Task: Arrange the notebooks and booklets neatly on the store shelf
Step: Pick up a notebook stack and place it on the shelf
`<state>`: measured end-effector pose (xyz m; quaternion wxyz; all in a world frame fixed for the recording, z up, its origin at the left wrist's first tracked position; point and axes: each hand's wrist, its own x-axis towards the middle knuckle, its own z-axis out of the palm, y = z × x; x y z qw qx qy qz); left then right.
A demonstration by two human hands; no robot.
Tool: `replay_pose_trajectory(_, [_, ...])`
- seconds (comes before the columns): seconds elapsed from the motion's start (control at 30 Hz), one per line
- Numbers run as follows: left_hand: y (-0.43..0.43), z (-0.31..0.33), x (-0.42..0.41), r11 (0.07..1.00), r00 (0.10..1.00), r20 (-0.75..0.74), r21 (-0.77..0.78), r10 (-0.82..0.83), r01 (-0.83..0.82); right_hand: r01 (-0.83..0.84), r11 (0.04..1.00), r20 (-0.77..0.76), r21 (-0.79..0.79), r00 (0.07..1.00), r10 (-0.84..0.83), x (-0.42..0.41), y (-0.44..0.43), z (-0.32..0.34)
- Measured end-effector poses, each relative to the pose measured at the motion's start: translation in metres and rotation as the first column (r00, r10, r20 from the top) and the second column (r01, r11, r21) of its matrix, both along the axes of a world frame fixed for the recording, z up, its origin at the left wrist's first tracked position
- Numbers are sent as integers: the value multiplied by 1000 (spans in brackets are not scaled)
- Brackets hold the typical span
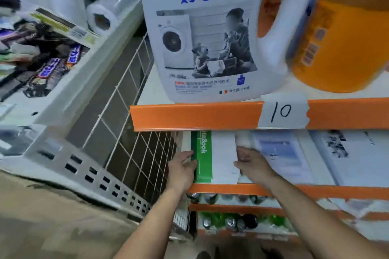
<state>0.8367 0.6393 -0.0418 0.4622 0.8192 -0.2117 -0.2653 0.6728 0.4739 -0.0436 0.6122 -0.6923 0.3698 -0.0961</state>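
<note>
Green notebook (203,157) flat at left end of store shelf (231,188), left edge gripped by curled fingers of left hand (183,166). Just beside, white booklet (223,153), right edge pinched by right hand (250,163). Further right, blue-covered booklet (280,153), then ink-printed booklet (345,149), both lying flat on same shelf.

Bare forearms (294,197); left hand (182,167), right hand (253,164)

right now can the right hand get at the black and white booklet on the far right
Probably yes: the black and white booklet lies flat on the same shelf, right of the right hand, with only the blue booklet lying between and nothing standing in the way.
</note>
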Motion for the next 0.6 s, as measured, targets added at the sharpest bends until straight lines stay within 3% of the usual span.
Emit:
replay_pose_trajectory(0.4, [7,-16,-8,998,999,-23,-39,43,-44,-117,981,-198,-153,977,85,2,0,4])
replay_pose_trajectory(0.6, [14,-10,-12,999,998,45,41,-34,32,-203,960,-222,-193,962,158,1,3,6])
